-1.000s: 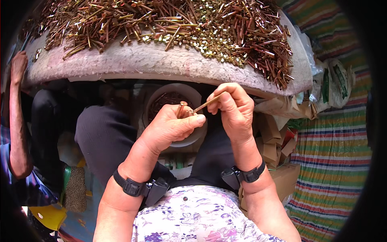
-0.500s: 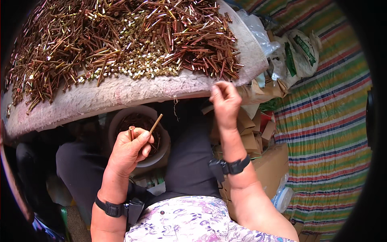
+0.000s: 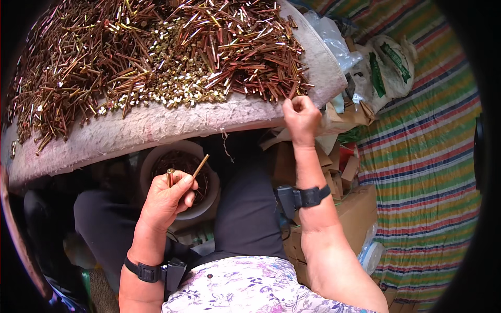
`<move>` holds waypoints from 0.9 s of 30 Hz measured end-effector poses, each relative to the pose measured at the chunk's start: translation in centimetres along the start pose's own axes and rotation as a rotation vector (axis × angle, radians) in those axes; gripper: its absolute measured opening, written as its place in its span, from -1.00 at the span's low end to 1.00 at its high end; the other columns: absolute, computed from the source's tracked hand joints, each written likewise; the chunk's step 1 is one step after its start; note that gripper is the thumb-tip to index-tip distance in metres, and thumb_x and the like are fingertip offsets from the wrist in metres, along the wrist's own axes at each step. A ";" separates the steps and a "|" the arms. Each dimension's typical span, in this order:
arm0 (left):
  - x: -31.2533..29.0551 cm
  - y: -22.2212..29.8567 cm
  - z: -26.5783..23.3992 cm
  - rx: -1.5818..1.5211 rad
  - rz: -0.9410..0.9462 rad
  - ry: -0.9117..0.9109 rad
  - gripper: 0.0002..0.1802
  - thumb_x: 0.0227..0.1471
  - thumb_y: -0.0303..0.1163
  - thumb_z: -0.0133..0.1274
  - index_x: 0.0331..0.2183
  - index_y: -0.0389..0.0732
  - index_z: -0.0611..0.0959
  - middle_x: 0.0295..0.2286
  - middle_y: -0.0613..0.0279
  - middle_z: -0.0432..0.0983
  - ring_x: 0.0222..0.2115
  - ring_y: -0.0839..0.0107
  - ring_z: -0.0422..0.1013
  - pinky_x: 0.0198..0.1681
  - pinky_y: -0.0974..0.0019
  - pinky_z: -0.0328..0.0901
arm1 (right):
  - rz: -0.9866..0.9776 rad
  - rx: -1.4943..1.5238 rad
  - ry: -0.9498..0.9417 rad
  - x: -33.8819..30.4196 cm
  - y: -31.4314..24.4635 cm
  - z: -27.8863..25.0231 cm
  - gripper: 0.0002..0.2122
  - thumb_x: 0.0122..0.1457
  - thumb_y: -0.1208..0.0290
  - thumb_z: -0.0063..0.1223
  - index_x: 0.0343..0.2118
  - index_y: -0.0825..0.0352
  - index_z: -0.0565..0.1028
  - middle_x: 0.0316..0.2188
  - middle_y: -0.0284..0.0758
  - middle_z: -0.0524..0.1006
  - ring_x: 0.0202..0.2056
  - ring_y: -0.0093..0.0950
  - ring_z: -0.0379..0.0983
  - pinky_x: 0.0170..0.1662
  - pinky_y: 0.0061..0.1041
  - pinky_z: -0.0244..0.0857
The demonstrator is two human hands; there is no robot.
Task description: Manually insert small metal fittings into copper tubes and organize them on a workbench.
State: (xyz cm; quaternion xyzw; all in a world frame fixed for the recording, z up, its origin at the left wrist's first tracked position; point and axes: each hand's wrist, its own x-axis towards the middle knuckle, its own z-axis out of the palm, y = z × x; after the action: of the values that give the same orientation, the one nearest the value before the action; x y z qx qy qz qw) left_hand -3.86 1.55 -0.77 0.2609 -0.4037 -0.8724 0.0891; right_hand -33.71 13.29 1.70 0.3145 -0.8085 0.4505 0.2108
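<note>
- The left hand [image 3: 166, 201] was curled about two thin copper-coloured metal rods [image 3: 200, 167], their ends sticking up past thumb and forefinger, above a round grey bowl [image 3: 151, 159] in the lap.
- How many rods lay deeper in that fist could not be told; the bowl's dark contents were too dim to make out.
- The right hand [image 3: 299, 116] was stretched to the near edge of a pale grey cloth-covered board [image 3: 156, 125], fingers pinched narrow at the rim of a large heap of copper and brass rods [image 3: 156, 52]; whether a rod was gripped between them could not be seen.
- Each wrist wore a black strap with a small black box [image 3: 286, 201].
- The heap ran out of the frame at the top and left.
- Right of the board lay a white plastic sack with green print [image 3: 389, 65] and a crumpled clear plastic bag [image 3: 329, 39], on a striped woven mat [image 3: 422, 172].
- Brown cardboard boxes [image 3: 357, 208] stood beside the right forearm, partly hidden by it.
</note>
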 end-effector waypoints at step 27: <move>-1.7 0.8 -1.2 0.402 0.331 0.124 -0.85 0.00 -0.40 0.11 -0.43 -0.30 0.60 -0.72 0.39 0.39 -0.72 0.72 0.25 -0.71 0.64 0.08 | 0.423 0.822 -1.116 -5.3 -9.7 -0.3 -0.92 0.10 0.58 -0.02 -0.36 0.43 0.48 -0.63 -0.39 0.47 -0.66 -0.69 0.34 -0.62 -0.75 0.17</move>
State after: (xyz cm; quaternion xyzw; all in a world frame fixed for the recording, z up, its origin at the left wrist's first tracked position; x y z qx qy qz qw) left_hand -1.77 0.82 -0.15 0.2567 -0.5998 -0.7306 0.2012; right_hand -23.17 11.37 4.34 0.3884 -0.6043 0.5216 -0.4603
